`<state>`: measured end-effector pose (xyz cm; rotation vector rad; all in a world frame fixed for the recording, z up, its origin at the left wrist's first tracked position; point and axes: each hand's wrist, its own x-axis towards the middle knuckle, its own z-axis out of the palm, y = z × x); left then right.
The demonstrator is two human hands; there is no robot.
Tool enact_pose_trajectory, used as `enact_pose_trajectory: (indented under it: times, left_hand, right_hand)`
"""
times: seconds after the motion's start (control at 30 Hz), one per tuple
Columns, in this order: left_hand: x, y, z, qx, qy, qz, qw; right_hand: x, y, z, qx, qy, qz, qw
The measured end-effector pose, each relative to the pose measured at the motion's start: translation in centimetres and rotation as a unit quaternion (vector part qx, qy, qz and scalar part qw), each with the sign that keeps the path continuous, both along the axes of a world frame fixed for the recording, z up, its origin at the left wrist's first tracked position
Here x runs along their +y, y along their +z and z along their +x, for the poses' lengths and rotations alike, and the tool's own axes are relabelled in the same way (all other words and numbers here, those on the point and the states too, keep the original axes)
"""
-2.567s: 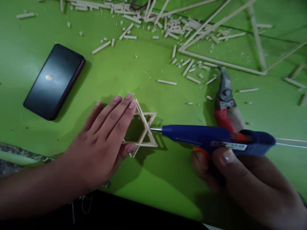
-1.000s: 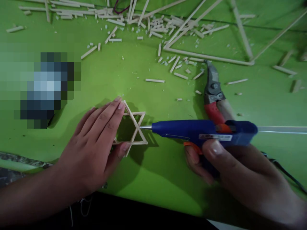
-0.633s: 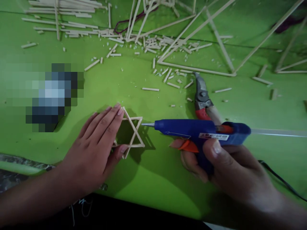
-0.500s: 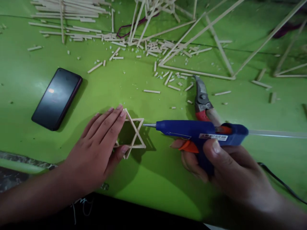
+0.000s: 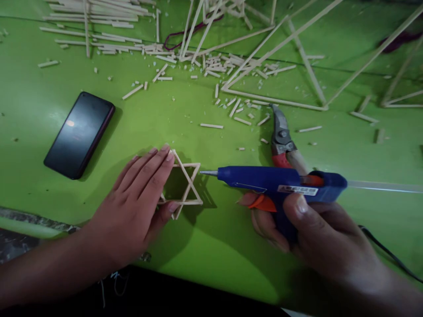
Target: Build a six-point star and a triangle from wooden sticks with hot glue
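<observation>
Wooden star (image 5: 187, 178) lay centre-left on the worktop (image 5: 211, 246), pinned by my left hand (image 5: 139, 198), grip flat and open. My right hand (image 5: 317, 237) had its grip closed round the glue gun (image 5: 274, 180), nozzle (image 5: 209, 173) just short of the star's right tip. Gluing step, I judged; next called for nozzle onto the joint.

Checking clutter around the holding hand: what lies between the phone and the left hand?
Nothing. In the head view, the green table between the phone and the left hand, which rests flat on the stick star, is bare apart from shadow.
</observation>
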<state>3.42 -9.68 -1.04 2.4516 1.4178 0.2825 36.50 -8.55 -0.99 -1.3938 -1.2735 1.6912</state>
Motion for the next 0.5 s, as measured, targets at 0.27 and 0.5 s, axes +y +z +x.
enact_pose_trajectory:
  times: [0.27, 0.5]
  left_hand:
    - [0.0, 0.1, -0.1, -0.004, -0.001, -0.008, 1.0]
    - [-0.1, 1.4, -0.4, -0.044, 0.018, 0.006, 0.999]
  right_hand:
    - [-0.1, -0.1, 0.3, -0.012, 0.008, 0.012, 1.0]
    - [-0.5, 0.0, 0.3, -0.01, -0.004, 0.018, 1.0]
